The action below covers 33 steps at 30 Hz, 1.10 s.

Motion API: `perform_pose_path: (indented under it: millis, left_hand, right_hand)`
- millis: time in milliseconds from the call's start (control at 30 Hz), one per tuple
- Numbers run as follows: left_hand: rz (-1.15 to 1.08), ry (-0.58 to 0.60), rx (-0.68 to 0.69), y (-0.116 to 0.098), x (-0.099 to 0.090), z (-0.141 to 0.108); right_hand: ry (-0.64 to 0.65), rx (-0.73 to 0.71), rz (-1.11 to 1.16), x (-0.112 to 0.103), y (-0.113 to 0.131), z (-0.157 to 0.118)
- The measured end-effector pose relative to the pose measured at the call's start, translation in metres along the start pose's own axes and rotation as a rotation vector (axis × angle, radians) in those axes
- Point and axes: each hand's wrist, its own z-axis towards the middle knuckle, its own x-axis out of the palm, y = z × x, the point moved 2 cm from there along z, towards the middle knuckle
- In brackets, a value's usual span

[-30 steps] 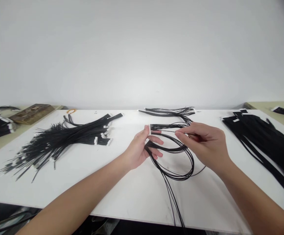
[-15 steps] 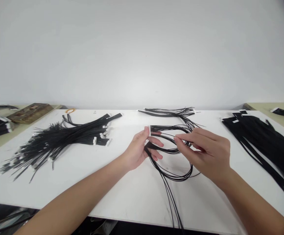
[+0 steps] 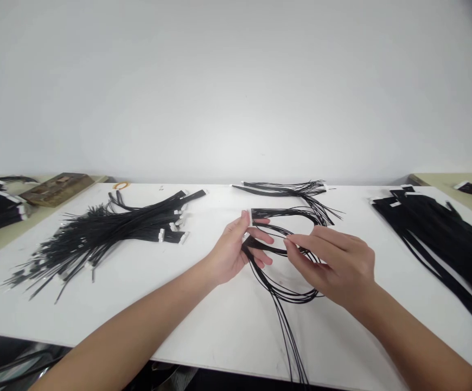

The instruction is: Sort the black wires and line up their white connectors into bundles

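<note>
My left hand (image 3: 236, 247) grips the white connectors at the end of a black wire harness (image 3: 297, 296), its thumb on the upper connector (image 3: 249, 217) and its fingers behind. From these connectors the thin black wires loop out to the right, and several loose ends hang toward the table's front edge. My right hand (image 3: 333, 260) is closed, thumb and forefinger pinching a single black wire (image 3: 277, 235) of the harness just right of the left fingers. Part of the loops is hidden behind the right hand.
On the white table (image 3: 203, 315), a heap of black wire harnesses (image 3: 109, 228) lies at left. More harnesses (image 3: 439, 233) lie at right, and a small bunch (image 3: 280, 188) lies behind my hands. An orange ring (image 3: 121, 185) and a worn brown block (image 3: 57, 189) are at back left.
My right hand has moved slightly left and down, bringing the pinched wire closer to the connectors. My left hand keeps its hold. The whole view has shifted a little.
</note>
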Motion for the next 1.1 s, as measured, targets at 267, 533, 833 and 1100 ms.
perform_pose_path:
  millis: [267,533,833,1100]
  left_hand:
    - [0.004,0.018,0.009,0.0,0.001,-0.002]
    - [0.037,0.054,0.021,0.001,0.002,-0.003]
    - [0.134,0.065,0.063,0.002,0.002,-0.004]
    - [0.171,0.092,0.032,0.004,0.003,-0.004]
  right_hand:
    - [-0.032,0.347,0.12,0.002,-0.004,0.008]
    - [-0.008,0.528,0.133,0.005,-0.01,0.002]
    - [0.104,0.394,0.063,0.006,-0.01,0.002]
    - [0.161,0.457,0.236,0.006,-0.008,0.002]
